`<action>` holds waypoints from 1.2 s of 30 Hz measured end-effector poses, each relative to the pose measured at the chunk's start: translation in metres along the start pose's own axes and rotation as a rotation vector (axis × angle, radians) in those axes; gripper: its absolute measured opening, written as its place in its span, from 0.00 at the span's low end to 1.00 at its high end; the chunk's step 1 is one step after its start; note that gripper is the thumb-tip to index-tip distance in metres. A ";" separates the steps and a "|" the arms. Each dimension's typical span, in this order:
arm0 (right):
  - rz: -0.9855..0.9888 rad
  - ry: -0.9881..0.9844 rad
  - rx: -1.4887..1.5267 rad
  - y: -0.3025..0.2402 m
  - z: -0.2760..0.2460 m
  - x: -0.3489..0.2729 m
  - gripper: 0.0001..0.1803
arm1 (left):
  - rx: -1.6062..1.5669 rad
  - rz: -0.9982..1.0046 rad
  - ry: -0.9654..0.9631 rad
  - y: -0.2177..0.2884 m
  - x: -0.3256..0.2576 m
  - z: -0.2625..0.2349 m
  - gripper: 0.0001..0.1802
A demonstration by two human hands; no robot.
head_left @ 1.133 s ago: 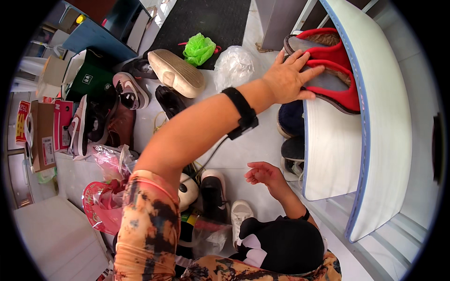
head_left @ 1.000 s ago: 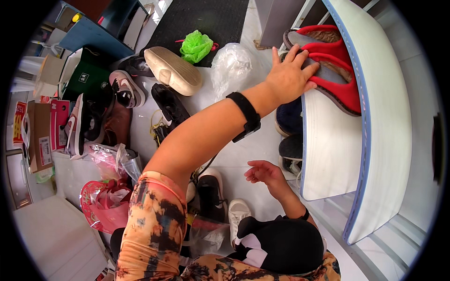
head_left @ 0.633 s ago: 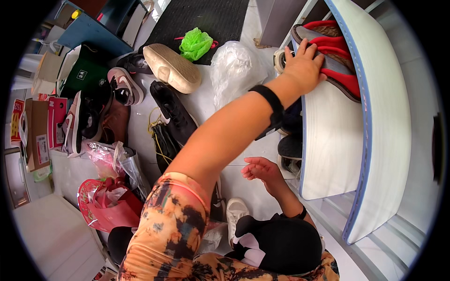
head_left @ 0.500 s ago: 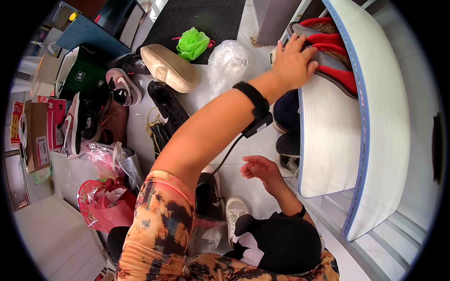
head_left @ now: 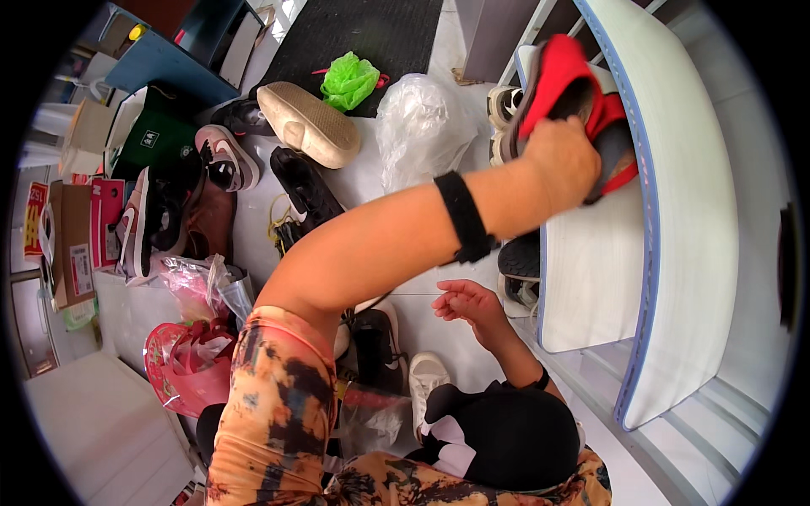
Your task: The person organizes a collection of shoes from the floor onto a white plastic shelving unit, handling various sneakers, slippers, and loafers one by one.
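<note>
My left arm reaches across to the upper right. There my left hand (head_left: 564, 164) is closed round a pair of red shoes (head_left: 564, 78), smeared by motion and held tilted over the white shelf board (head_left: 591, 278). Its fingertips are hidden behind the hand and the shoes. My right hand (head_left: 469, 305) hovers lower down, left of the same board, fingers apart and holding nothing. Beside the red shoes, pale strappy shoes (head_left: 502, 110) stand at the board's left end. Dark shoes (head_left: 520, 270) sit further down along that edge.
A second white board with blue edging (head_left: 683, 219) rises on the right. Across the floor lie an upturned beige-soled shoe (head_left: 308, 125), a black shoe (head_left: 308, 190), a clear plastic bag (head_left: 422, 126), a green bag (head_left: 349, 82) and a red gift bag (head_left: 190, 371). Boxes stand far left.
My left hand lay spread on the red shoes on the board; now it grips them, and they are raised and turned. That hand moved slightly right and nearer. My right hand stayed put.
</note>
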State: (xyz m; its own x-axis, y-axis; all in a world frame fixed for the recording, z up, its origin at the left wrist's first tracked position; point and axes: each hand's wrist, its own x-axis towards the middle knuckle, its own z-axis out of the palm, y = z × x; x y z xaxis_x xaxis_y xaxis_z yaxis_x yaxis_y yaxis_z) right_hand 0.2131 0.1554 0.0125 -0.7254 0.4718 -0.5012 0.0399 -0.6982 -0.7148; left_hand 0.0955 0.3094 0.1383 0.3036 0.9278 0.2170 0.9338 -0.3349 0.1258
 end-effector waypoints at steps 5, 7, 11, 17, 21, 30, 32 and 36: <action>-0.086 0.037 -0.018 0.000 0.001 -0.003 0.13 | -0.229 0.080 0.112 0.024 -0.023 0.011 0.15; -0.108 0.021 -0.011 0.000 0.000 -0.001 0.13 | -0.387 0.063 0.211 0.023 -0.025 0.011 0.18; -0.159 0.037 -0.034 -0.007 0.005 -0.002 0.12 | -0.276 -0.055 -0.058 0.020 -0.012 -0.005 0.23; -0.179 0.042 -0.144 -0.003 0.022 0.003 0.12 | -0.268 -0.280 0.168 0.019 0.003 0.021 0.16; -0.276 0.055 0.000 -0.006 0.017 -0.006 0.13 | -0.348 -0.058 0.526 -0.014 -0.067 0.006 0.09; -0.339 0.112 0.237 -0.019 0.032 0.010 0.37 | -0.254 -0.130 0.238 -0.047 -0.318 -0.026 0.14; -0.302 0.005 0.129 -0.011 0.038 0.026 0.35 | -0.233 -0.233 0.196 -0.039 -0.355 -0.024 0.15; 0.003 0.083 -0.095 0.008 0.049 0.055 0.27 | -0.378 -0.420 0.179 -0.016 -0.380 -0.029 0.17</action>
State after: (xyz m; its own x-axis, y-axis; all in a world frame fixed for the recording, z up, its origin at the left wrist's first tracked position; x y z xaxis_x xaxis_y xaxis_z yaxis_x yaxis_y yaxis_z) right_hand 0.1404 0.1493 0.0031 -0.6662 0.5156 -0.5388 0.1092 -0.6473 -0.7544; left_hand -0.0400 -0.0430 0.0815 -0.1446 0.9625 0.2295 0.8247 -0.0110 0.5654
